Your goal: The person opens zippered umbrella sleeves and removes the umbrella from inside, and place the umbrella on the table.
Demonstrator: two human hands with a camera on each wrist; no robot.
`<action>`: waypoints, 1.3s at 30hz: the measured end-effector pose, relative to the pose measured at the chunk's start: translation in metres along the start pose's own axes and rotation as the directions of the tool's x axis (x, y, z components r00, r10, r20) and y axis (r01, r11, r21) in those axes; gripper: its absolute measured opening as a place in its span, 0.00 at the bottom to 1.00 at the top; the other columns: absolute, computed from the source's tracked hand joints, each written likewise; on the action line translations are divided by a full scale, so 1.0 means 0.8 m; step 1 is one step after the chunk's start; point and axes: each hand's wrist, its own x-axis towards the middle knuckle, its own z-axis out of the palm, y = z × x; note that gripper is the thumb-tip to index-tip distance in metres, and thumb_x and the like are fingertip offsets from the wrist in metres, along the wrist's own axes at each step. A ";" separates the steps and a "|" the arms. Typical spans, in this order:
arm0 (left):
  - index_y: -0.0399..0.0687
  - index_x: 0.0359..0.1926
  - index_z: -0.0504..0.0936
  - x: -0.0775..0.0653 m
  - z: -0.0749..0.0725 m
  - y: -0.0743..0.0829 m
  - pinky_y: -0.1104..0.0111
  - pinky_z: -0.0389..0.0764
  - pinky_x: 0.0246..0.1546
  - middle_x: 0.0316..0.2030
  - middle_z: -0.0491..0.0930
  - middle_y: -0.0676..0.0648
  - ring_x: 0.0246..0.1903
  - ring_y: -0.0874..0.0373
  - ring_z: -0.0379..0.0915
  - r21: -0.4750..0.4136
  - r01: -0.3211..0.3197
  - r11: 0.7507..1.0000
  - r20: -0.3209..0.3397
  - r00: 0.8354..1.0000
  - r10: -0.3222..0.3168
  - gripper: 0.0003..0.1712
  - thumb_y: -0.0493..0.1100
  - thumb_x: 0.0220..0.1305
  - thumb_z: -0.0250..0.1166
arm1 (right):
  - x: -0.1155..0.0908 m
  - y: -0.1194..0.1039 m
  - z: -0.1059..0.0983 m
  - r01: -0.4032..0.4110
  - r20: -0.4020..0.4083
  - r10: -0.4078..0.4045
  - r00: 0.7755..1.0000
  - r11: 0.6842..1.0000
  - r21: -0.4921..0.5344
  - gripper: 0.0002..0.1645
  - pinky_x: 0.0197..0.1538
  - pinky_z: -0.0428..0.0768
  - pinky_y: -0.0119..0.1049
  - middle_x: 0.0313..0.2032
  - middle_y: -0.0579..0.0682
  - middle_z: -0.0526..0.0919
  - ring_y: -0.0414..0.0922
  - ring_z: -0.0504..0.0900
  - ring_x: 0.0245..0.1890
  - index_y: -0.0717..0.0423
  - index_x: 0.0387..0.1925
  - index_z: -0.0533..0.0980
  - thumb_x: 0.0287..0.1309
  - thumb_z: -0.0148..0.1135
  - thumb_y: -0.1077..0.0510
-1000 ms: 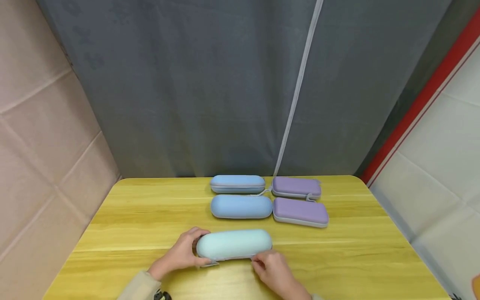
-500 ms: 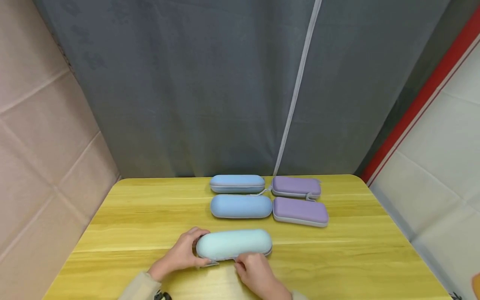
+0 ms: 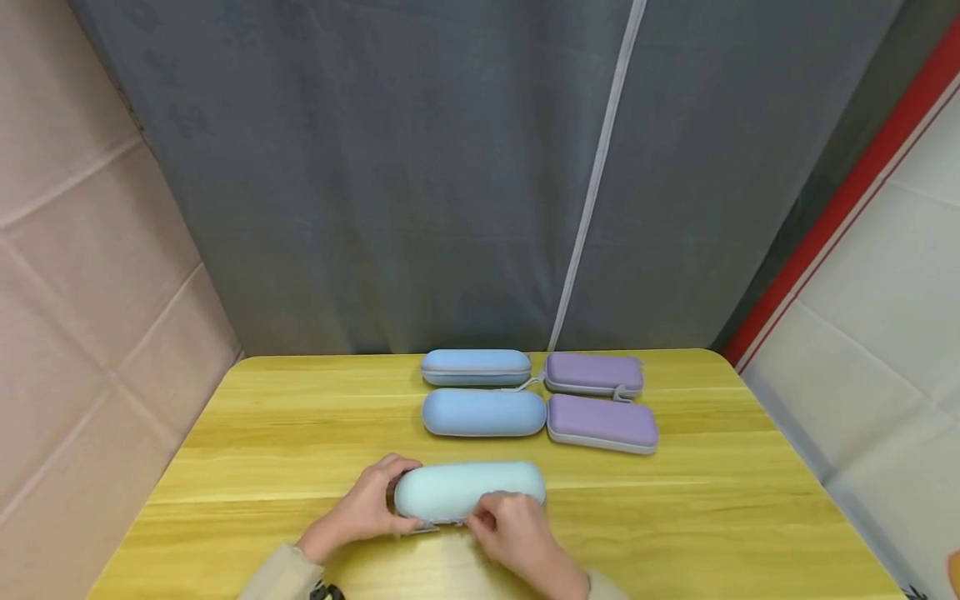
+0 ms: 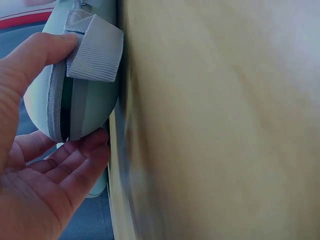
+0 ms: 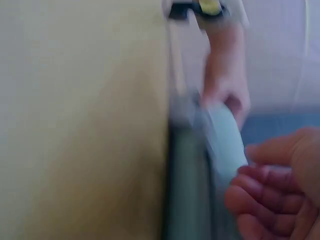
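Observation:
A mint-green zippered glasses case (image 3: pixel 450 492) lies near the table's front, its zip side towards me. My left hand (image 3: pixel 367 502) grips its left end; in the left wrist view the thumb presses a grey strap (image 4: pixel 97 52) and the fingers curl under the case. Below the strap a dark gap shows between the zip tapes (image 4: pixel 65 107), and a metal zip pull (image 4: pixel 81 4) sits above it. My right hand (image 3: pixel 517 533) is at the front edge, right of the strap. In the blurred right wrist view its fingers (image 5: pixel 250 195) are curled beside the case, with nothing visible between them.
Behind the mint case lie two blue cases (image 3: pixel 483 412), one behind the other. To their right are two purple cases (image 3: pixel 602 422), also in two rows. A grey curtain (image 3: pixel 375 183) hangs beyond the wooden table (image 3: pixel 285 425).
My right hand has moved left along the front edge of the mint case, then lifted slightly. The left hand keeps its grip in the same place.

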 end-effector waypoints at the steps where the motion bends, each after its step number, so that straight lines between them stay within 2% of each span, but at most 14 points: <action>1: 0.40 0.52 0.75 0.000 0.001 0.000 0.64 0.79 0.43 0.44 0.74 0.53 0.44 0.57 0.73 0.003 -0.003 1.000 -0.002 1.000 0.003 0.38 0.49 0.40 0.78 | 0.002 0.009 -0.005 0.018 -0.052 -0.019 0.998 1.000 -0.019 0.11 0.22 0.65 0.16 0.16 0.37 0.74 0.26 0.66 0.17 0.50 0.17 0.77 0.34 0.75 0.60; 4: 0.40 0.53 0.75 0.001 0.000 0.000 0.63 0.79 0.44 0.45 0.74 0.53 0.44 0.56 0.73 0.009 -0.001 1.000 0.002 1.000 0.001 0.38 0.50 0.40 0.78 | 0.007 0.040 -0.024 0.009 -0.103 -0.015 0.995 0.998 -0.060 0.14 0.27 0.73 0.24 0.24 0.42 0.79 0.34 0.73 0.24 0.53 0.25 0.79 0.31 0.76 0.59; 7: 0.42 0.53 0.74 0.002 -0.001 -0.001 0.62 0.78 0.45 0.45 0.74 0.53 0.45 0.56 0.73 0.002 0.014 1.000 0.017 1.000 -0.014 0.38 0.50 0.40 0.78 | 0.006 0.066 -0.046 -0.053 0.071 0.055 0.996 0.998 -0.036 0.22 0.39 0.78 0.37 0.37 0.47 0.79 0.43 0.76 0.38 0.56 0.38 0.78 0.37 0.75 0.55; 9: 0.41 0.54 0.74 0.003 -0.002 -0.002 0.62 0.78 0.45 0.45 0.74 0.52 0.45 0.55 0.73 0.002 0.002 1.000 0.026 1.000 -0.002 0.38 0.50 0.41 0.77 | 0.001 0.078 -0.058 -0.111 0.256 0.100 0.961 0.993 0.027 0.28 0.48 0.76 0.43 0.46 0.49 0.78 0.46 0.76 0.46 0.58 0.47 0.75 0.43 0.72 0.53; 11: 0.40 0.54 0.74 0.005 -0.004 -0.003 0.62 0.78 0.45 0.45 0.74 0.52 0.45 0.55 0.72 0.006 -0.017 1.000 0.037 0.999 0.016 0.38 0.50 0.41 0.77 | -0.004 0.087 -0.066 -0.184 0.412 0.120 0.903 0.976 0.120 0.32 0.52 0.74 0.44 0.52 0.51 0.76 0.48 0.74 0.52 0.61 0.54 0.71 0.49 0.70 0.52; 14: 0.36 0.55 0.73 0.013 -0.006 -0.007 0.62 0.77 0.46 0.45 0.74 0.50 0.46 0.55 0.72 0.003 -0.043 0.999 0.066 0.997 0.043 0.39 0.48 0.42 0.77 | -0.013 0.094 -0.071 -0.293 0.523 0.134 0.842 0.927 0.235 0.36 0.50 0.76 0.40 0.55 0.53 0.74 0.46 0.74 0.50 0.62 0.58 0.67 0.51 0.69 0.52; 17: 0.33 0.56 0.72 0.022 -0.010 -0.010 0.63 0.77 0.47 0.47 0.75 0.47 0.47 0.53 0.72 -0.031 -0.038 0.999 0.110 0.993 0.041 0.40 0.44 0.42 0.77 | -0.021 0.094 -0.072 -0.347 0.534 0.133 0.835 0.880 0.324 0.34 0.42 0.78 0.35 0.51 0.51 0.75 0.42 0.76 0.43 0.60 0.56 0.68 0.49 0.70 0.51; 19: 0.32 0.56 0.71 0.028 -0.014 -0.011 0.63 0.77 0.47 0.48 0.75 0.44 0.47 0.51 0.73 -0.050 -0.024 0.998 0.136 0.990 0.030 0.39 0.42 0.42 0.77 | -0.027 0.091 -0.072 -0.353 0.528 0.132 0.839 0.871 0.343 0.33 0.38 0.78 0.33 0.47 0.49 0.77 0.39 0.76 0.39 0.57 0.53 0.69 0.48 0.71 0.49; 24: 0.30 0.54 0.72 0.044 -0.019 -0.008 0.62 0.78 0.45 0.49 0.75 0.38 0.45 0.48 0.75 -0.042 -0.014 0.999 0.157 0.987 0.021 0.36 0.36 0.43 0.75 | -0.037 0.077 -0.072 -0.324 0.516 0.125 0.847 0.892 0.314 0.32 0.32 0.76 0.29 0.36 0.43 0.78 0.33 0.74 0.32 0.54 0.47 0.68 0.45 0.72 0.43; 30: 0.29 0.56 0.72 0.061 -0.017 0.001 0.61 0.77 0.45 0.50 0.76 0.38 0.45 0.50 0.74 0.151 -0.065 0.986 0.147 0.988 0.043 0.36 0.32 0.41 0.70 | -0.048 0.041 -0.066 -0.352 0.477 0.212 0.853 0.908 0.225 0.33 0.26 0.72 0.25 0.26 0.37 0.75 0.30 0.71 0.23 0.53 0.42 0.67 0.42 0.73 0.41; 33: 0.29 0.57 0.71 0.068 -0.012 0.008 0.58 0.76 0.48 0.51 0.75 0.37 0.47 0.48 0.73 0.225 -0.095 0.970 0.141 0.988 0.064 0.37 0.29 0.40 0.68 | -0.053 0.020 -0.062 -0.422 0.454 0.317 0.833 0.894 0.149 0.35 0.24 0.72 0.28 0.23 0.40 0.75 0.31 0.72 0.21 0.53 0.41 0.66 0.39 0.74 0.40; 35: 0.28 0.58 0.70 0.071 -0.008 0.013 0.55 0.74 0.51 0.52 0.74 0.36 0.51 0.45 0.72 0.244 -0.111 0.963 0.134 0.988 0.080 0.37 0.28 0.40 0.66 | -0.055 0.007 -0.057 -0.482 0.455 0.387 0.802 0.869 0.109 0.37 0.23 0.71 0.30 0.21 0.42 0.75 0.32 0.72 0.20 0.54 0.41 0.65 0.38 0.73 0.38; 37: 0.28 0.59 0.70 0.073 -0.002 0.017 0.54 0.72 0.52 0.54 0.73 0.35 0.53 0.43 0.70 0.265 -0.125 0.956 0.126 0.988 0.094 0.36 0.26 0.42 0.64 | -0.056 -0.005 -0.052 -0.521 0.459 0.429 0.778 0.849 0.089 0.38 0.21 0.70 0.30 0.19 0.42 0.75 0.33 0.71 0.18 0.56 0.41 0.65 0.39 0.73 0.37; 39: 0.29 0.59 0.70 0.074 0.003 0.021 0.54 0.72 0.52 0.54 0.73 0.36 0.54 0.43 0.70 0.277 -0.132 0.952 0.112 0.988 0.104 0.35 0.25 0.44 0.62 | -0.057 -0.013 -0.048 -0.532 0.456 0.444 0.772 0.843 0.079 0.37 0.20 0.69 0.30 0.19 0.43 0.74 0.34 0.71 0.17 0.56 0.40 0.65 0.40 0.72 0.37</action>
